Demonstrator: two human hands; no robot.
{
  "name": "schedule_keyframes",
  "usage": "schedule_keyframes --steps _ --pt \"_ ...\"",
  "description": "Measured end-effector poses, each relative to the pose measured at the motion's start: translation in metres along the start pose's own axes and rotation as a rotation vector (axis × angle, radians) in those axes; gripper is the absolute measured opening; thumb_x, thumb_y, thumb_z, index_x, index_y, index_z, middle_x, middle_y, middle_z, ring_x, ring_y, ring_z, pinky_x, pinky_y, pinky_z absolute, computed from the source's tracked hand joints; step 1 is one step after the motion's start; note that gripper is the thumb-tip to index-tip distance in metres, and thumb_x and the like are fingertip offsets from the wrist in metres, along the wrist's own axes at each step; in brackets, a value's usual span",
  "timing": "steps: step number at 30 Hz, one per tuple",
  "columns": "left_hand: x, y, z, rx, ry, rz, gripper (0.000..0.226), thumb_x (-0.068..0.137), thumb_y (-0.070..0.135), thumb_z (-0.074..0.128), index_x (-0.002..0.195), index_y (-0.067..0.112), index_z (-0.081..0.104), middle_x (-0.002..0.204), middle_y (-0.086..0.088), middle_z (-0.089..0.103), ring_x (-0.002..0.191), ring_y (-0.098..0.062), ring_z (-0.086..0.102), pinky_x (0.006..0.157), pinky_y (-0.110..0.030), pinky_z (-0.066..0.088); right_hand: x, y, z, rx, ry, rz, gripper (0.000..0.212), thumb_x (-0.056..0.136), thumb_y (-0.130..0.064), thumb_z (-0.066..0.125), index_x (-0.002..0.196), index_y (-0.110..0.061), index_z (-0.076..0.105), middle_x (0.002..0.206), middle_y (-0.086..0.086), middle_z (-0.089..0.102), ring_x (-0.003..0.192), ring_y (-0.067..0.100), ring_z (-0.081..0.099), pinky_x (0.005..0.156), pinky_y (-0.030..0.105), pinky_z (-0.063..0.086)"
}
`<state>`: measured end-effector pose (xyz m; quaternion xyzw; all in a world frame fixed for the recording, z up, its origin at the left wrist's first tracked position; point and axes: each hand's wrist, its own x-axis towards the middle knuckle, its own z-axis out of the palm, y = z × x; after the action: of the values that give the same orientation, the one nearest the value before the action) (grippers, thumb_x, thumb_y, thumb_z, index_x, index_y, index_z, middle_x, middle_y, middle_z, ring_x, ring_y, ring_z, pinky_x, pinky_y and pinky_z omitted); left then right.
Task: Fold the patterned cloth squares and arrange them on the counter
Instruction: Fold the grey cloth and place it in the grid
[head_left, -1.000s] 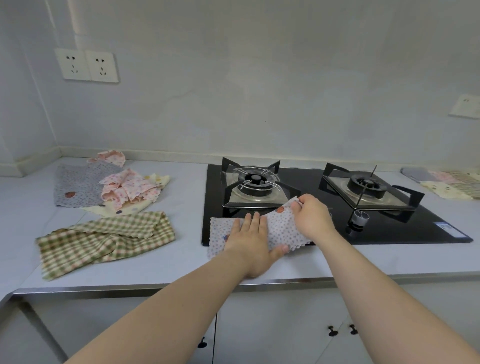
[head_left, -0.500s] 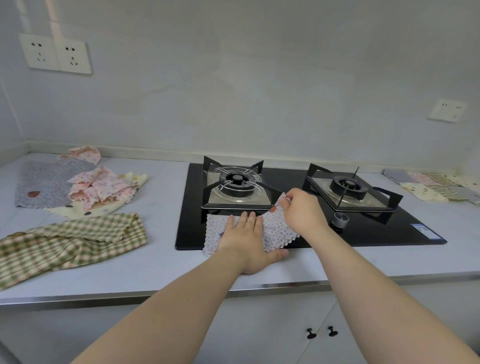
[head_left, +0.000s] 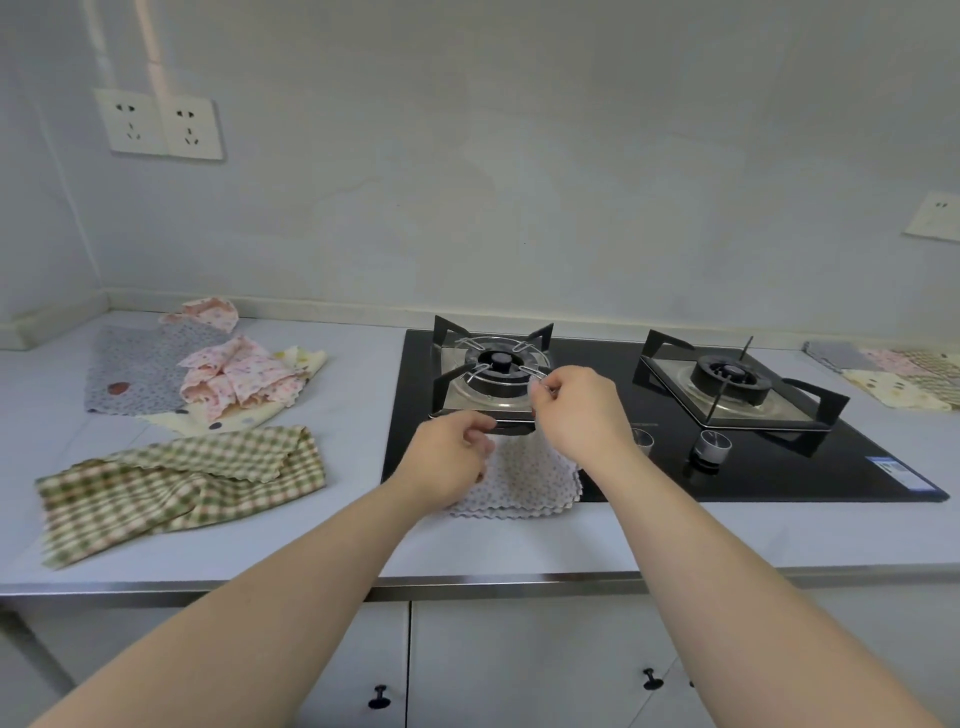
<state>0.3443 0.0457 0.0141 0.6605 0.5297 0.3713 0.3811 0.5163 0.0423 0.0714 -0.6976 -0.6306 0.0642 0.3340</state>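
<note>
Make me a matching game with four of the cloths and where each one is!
Cloths:
1 green checked cloth
2 pink flowered cloth
3 white dotted cloth
4 grey dotted cloth

Places:
A flat, partly under the pink one
B partly on the black hob
C crumpled atop other cloths
D bunched alone on the counter, front left

Pairs: 1-D, 2-C, 3-B, 4-A

Pale grey surface (head_left: 363, 395), steel front edge. Black glass hob (head_left: 597, 348) set in it, 12–3 o'clock, 2 burners. White dotted cloth (head_left: 524, 478) at centre, folded, lying across hob's front edge & partly on surface. Green checked cloth (head_left: 176, 488) crumpled at 9 o'clock nr front. At 10 o'clock: grey dotted cloth (head_left: 135, 369) flat, cream cloth (head_left: 208, 423) beside it, pink floral cloth (head_left: 234, 379) bunched on both. Row of small cloths (head_left: 893, 371) at 3 o'clock, far rt
</note>
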Motion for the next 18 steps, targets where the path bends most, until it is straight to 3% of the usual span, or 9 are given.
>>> schedule_keyframes --steps 3,5,7,10,12,13,15,18 --pt "0.002 -0.003 -0.004 -0.300 -0.051 -0.139 0.024 0.104 0.013 0.050 0.122 0.007 0.064 0.099 -0.008 0.074 0.079 -0.020 0.071 0.076 -0.030 0.059 -0.006 -0.021 0.012 0.020 -0.054 -0.026 0.048 0.100 -0.033 0.055 0.055 -0.017 0.054 0.052 -0.003 0.053 0.059 0.023 0.058 0.065 0.035 0.054" --pt "0.005 -0.001 -0.010 -0.425 -0.093 -0.185 0.032 0.107 0.024 0.046 0.117 0.001 0.065 0.091 -0.007 0.072 0.075 -0.020 0.066 0.079 -0.032 0.057 -0.010 -0.030 0.025 0.037 -0.132 -0.037 0.051 0.101 -0.030 0.056 0.053 -0.014 0.053 0.046 -0.002 0.046 0.051 0.020 0.048 0.061 0.034 0.050" --pt "0.007 -0.001 -0.015 -0.492 -0.121 -0.226 0.041 0.108 0.035 0.043 0.117 0.003 0.067 0.089 -0.008 0.073 0.079 -0.021 0.071 0.082 -0.034 0.058 -0.014 -0.033 0.035 0.129 -0.244 -0.036 0.039 0.100 -0.029 0.058 0.065 -0.013 0.068 0.052 0.003 0.058 0.050 0.019 0.052 0.059 0.036 0.052" --pt "0.011 -0.005 -0.021 -0.429 -0.129 -0.266 0.042 0.104 0.047 0.050 0.118 0.012 0.068 0.109 -0.011 0.076 0.100 -0.024 0.073 0.094 -0.038 0.057 -0.018 -0.026 0.039 0.290 -0.295 0.035 0.029 0.101 -0.030 0.055 0.088 -0.016 0.077 0.081 0.008 0.075 0.057 0.021 0.065 0.056 0.039 0.056" --pt "0.011 -0.006 -0.022 -0.310 -0.089 -0.248 0.030 0.100 0.035 0.061 0.120 0.013 0.063 0.109 -0.009 0.074 0.091 -0.018 0.071 0.085 -0.032 0.058 -0.016 -0.017 0.037 0.281 -0.226 0.051 0.029 0.101 -0.025 0.051 0.095 -0.007 0.073 0.096 0.013 0.075 0.068 0.018 0.062 0.070 0.045 0.056" --pt "0.010 -0.006 -0.022 -0.243 -0.054 -0.234 0.027 0.097 0.025 0.066 0.122 0.016 0.060 0.099 -0.007 0.073 0.079 -0.015 0.068 0.075 -0.029 0.057 -0.014 -0.012 0.035 0.265 -0.190 0.054 0.027 0.102 -0.022 0.051 0.101 -0.007 0.073 0.101 0.011 0.075 0.077 0.014 0.061 0.077 0.042 0.055" --pt "0.010 -0.004 -0.020 -0.127 -0.005 -0.195 0.040 0.093 0.010 0.066 0.129 0.022 0.055 0.077 -0.002 0.066 0.064 -0.012 0.060 0.064 -0.027 0.050 -0.014 -0.003 0.032 0.223 -0.153 0.063 0.025 0.102 -0.017 0.051 0.116 -0.015 0.072 0.111 0.000 0.073 0.093 0.010 0.060 0.085 0.026 0.046" --pt "0.014 0.001 -0.019 -0.076 0.038 -0.155 0.051 0.090 -0.003 0.059 0.131 0.027 0.058 0.070 -0.001 0.059 0.063 -0.015 0.056 0.061 -0.028 0.048 -0.012 0.009 0.033 0.145 -0.129 0.069 0.025 0.099 -0.019 0.054 0.118 -0.024 0.070 0.114 -0.004 0.071 0.101 0.015 0.063 0.090 0.030 0.049"
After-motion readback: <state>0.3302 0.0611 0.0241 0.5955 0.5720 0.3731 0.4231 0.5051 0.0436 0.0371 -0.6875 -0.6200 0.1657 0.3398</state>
